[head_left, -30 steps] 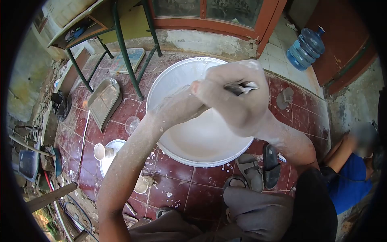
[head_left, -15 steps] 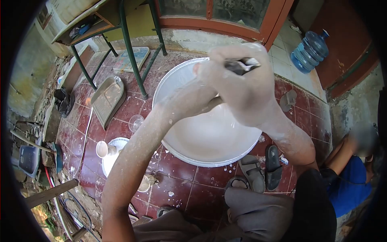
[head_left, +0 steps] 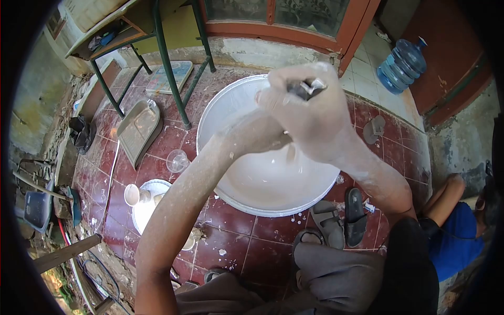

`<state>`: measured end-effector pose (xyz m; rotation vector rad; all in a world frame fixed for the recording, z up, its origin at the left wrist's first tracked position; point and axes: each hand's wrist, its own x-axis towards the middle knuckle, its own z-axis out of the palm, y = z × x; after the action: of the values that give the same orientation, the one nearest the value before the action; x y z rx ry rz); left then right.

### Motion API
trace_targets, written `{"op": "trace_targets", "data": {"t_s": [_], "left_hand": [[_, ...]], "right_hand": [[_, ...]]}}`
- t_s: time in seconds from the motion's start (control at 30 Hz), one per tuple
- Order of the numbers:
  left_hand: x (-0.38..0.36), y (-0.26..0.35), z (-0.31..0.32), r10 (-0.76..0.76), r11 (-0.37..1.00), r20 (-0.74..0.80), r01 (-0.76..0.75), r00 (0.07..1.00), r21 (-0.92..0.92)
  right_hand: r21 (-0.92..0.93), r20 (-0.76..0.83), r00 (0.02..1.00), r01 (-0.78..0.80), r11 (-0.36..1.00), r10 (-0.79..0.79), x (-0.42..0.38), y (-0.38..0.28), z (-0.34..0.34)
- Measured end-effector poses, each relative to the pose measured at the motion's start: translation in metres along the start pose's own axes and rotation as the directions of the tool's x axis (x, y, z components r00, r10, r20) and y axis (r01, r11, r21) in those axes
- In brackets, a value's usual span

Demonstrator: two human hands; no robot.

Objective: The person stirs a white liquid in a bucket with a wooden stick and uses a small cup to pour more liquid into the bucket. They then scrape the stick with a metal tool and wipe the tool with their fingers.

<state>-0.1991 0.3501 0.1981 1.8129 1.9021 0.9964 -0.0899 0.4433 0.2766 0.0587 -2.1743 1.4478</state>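
Both of my hands are coated in off-white liquid above a large white basin partly filled with it. My right hand is closed in a fist, raised over the far side of the basin. Within its curled fingers shows the end of a dark object with a shiny pale edge; its kind cannot be made out. My left hand reaches in from the left, just below the right one, which covers its fingers. Drips hang beneath the hands over the liquid.
Left of the basin are a clear plastic cup, a white lid with a cup on it, and a dustpan. Sandals lie near my legs. Another person sits at right; a water jug stands beyond.
My hands have shifted slightly left and down over the basin, the right fist still closed. The person at right has moved an arm or knee.
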Motion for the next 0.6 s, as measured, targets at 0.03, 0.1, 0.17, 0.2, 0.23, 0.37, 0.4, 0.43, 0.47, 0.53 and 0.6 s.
{"op": "trace_targets", "data": {"t_s": [0.03,0.1,0.17,0.2,0.23,0.37,0.4,0.43,0.47,0.53,0.6], "left_hand": [[-0.002,-0.003,-0.002,0.001,1.000,-0.004,-0.001,1.000,0.001],[-0.005,-0.009,-0.006,0.229,0.970,-0.186,-0.209,0.955,0.120],[-0.013,-0.010,-0.009,0.050,0.975,-0.027,-0.043,0.998,0.220],[-0.017,-0.010,-0.009,-0.152,0.934,0.106,0.108,0.983,0.341],[-0.019,-0.008,-0.008,-0.150,0.934,0.109,0.104,0.983,0.341],[-0.026,-0.009,0.009,-0.129,0.991,0.366,0.108,0.922,0.075],[-0.025,-0.010,0.013,-0.022,0.997,0.346,0.046,0.938,-0.061],[-0.024,-0.012,0.016,-0.023,0.997,0.347,0.046,0.938,-0.059],[-0.022,-0.008,0.017,0.051,0.995,0.187,-0.035,0.981,-0.089],[-0.021,-0.001,0.012,0.119,0.988,0.019,-0.116,0.993,-0.102],[-0.019,0.007,0.003,0.011,0.997,-0.210,0.004,0.978,0.071]], "right_hand": [[-0.088,0.012,0.991,0.137,0.987,-0.137,-0.001,0.007,0.002],[-0.008,0.030,0.980,0.196,0.981,-0.196,-0.001,0.030,0.001],[-0.062,0.061,0.948,0.316,0.947,-0.312,-0.004,0.045,0.000],[-0.063,0.054,0.950,0.310,0.949,-0.307,-0.004,0.045,-0.002],[0.238,0.064,0.998,-0.006,0.971,-0.010,-0.003,0.043,-0.005],[0.302,0.202,0.938,-0.332,0.894,0.280,-0.007,0.018,0.000],[0.302,0.201,0.939,-0.329,0.895,0.278,-0.005,0.015,0.002],[0.169,0.161,0.954,-0.279,0.945,0.253,-0.003,0.013,0.004],[0.032,0.127,0.966,-0.230,0.973,0.224,-0.002,0.013,0.006],[-0.031,0.125,0.990,-0.055,0.998,0.058,0.000,0.013,0.007],[-0.097,0.142,0.984,0.124,0.988,-0.109,-0.003,0.016,0.009]]}}
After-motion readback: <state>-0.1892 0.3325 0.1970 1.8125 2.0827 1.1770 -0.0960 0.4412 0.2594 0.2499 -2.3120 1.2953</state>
